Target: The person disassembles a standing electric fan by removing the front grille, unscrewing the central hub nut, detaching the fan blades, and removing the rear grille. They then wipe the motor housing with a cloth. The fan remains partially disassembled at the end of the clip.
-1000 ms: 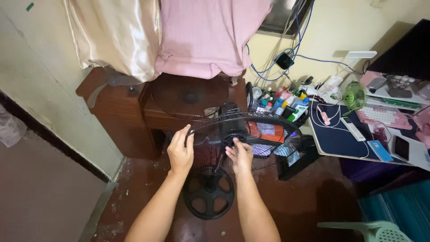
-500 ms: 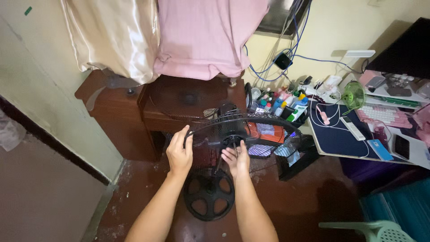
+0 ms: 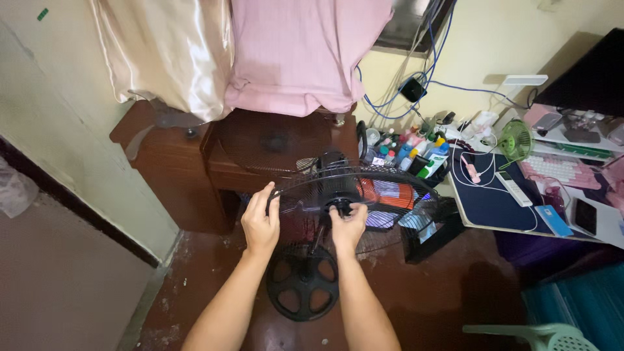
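The left hand [image 3: 260, 223] is gripping the black wire fan guard's [image 3: 383, 195] near-left rim; the right hand [image 3: 349, 224] is pinching its hub [image 3: 339, 201], with a wooden cabinet [image 3: 214, 162] crowding close behind.

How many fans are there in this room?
2. A black stand fan is in the middle, with the left hand on its wire guard and the right hand at its hub. A small green fan sits on the desk. Others may be hidden.

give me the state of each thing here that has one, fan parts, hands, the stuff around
rear fan guard: on the stand fan, tilted face up, no blade on it
left hand: gripping the guard's rim
right hand: fingers closed on the centre hub
round fan base: flat on the floor
front guard: off, lying on the wooden table
small green fan: upright on the desk
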